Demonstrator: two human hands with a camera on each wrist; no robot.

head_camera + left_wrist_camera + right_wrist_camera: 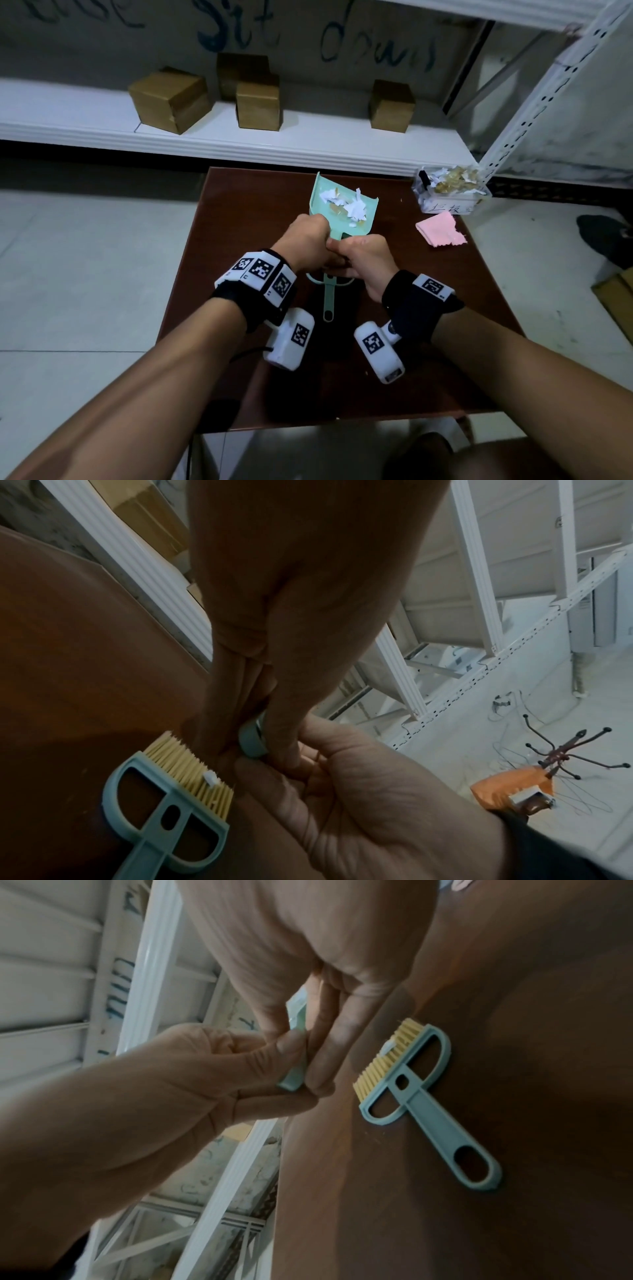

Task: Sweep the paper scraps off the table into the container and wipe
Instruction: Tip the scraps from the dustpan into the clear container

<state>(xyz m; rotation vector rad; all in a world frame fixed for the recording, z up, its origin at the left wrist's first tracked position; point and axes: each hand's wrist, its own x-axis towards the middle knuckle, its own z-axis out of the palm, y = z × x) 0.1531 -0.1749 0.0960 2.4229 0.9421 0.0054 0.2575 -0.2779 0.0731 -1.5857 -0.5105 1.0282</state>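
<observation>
A mint-green dustpan (321, 187) sits tilted above the middle of the brown table (239, 222), with white and tan paper scraps (354, 207) in it. My left hand (308, 240) and right hand (363, 257) meet at its handle (251, 739), and both pinch it. The matching brush (329, 298) lies flat on the table just below my hands, held by neither. One white scrap (211, 777) clings to its yellow bristles. A clear container (448, 192) of scraps stands at the table's far right corner. A pink cloth (440, 229) lies in front of it.
A white shelf (308, 147) with several cardboard boxes (171, 99) runs behind the table. Its perforated upright (548, 92) rises just behind the container. A dark shoe (606, 236) and a cardboard box (616, 298) are on the floor at the right.
</observation>
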